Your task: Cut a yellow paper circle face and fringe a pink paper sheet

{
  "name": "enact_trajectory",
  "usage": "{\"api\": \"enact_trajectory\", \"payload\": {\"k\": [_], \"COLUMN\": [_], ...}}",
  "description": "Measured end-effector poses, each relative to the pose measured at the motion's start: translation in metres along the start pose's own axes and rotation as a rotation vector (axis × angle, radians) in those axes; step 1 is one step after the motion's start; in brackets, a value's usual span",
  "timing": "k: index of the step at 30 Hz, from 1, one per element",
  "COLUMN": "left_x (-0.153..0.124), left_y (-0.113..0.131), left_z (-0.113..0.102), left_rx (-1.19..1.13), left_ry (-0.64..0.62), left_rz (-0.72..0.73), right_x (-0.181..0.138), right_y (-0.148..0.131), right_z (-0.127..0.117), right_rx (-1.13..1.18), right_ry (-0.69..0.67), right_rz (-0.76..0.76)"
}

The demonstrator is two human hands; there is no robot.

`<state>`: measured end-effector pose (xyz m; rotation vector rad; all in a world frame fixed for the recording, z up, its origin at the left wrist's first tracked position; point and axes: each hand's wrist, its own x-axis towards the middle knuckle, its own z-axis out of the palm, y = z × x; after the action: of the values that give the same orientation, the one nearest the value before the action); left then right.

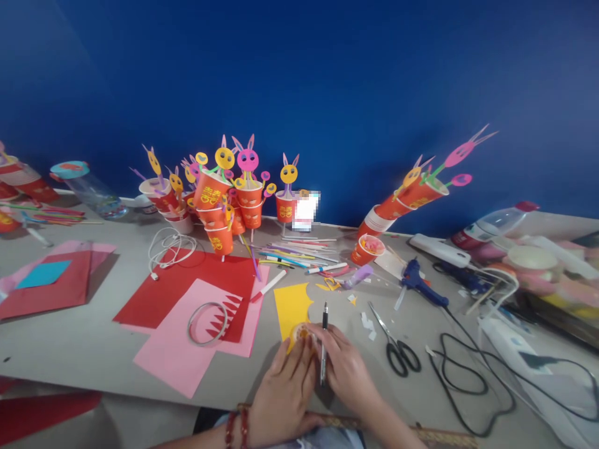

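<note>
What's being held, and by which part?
The right hand holds a pen by its barrel, near the black grip. The left hand touches a round thing; whether it grips cannot be told.

The fingers of the left hand [284, 388] cover most of a small, pale, round object [300, 332], too hidden to identify, and the lower part of a yellow paper sheet [291, 305]. The right hand's [347, 369] fingers partly mask a slim black-and-clear pen [324, 319]. A pixelated white patch [306, 211] conceals something by the wall. Pastel-coloured items [531, 259] blur at right; the left edge crops an orange-red paper cup [7, 222].
</note>
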<state>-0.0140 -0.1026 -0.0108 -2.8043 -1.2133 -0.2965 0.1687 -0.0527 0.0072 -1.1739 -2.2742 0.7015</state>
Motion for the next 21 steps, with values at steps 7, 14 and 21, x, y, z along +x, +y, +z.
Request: {"api": "enact_trajectory", "payload": {"k": [7,14,21], "left_x": [0.004,0.008,0.006], "left_y": [0.001,0.009,0.011], "left_z": [-0.006,-0.006,-0.001], "left_rx": [0.048,0.040,0.059], "left_ry": [0.004,0.011,0.002], "left_rz": [0.004,-0.040,-0.063], "right_x": [0.026,0.089,0.123], "right_y": [-0.006,-0.019,-0.023], "right_z": [-0.033,-0.050,-0.025], "right_rx": [0.044,0.168,-0.019], "right_ry": [-0.031,-0.382,-0.661], "right_rz": [0.004,-0.037,-0.172]}}
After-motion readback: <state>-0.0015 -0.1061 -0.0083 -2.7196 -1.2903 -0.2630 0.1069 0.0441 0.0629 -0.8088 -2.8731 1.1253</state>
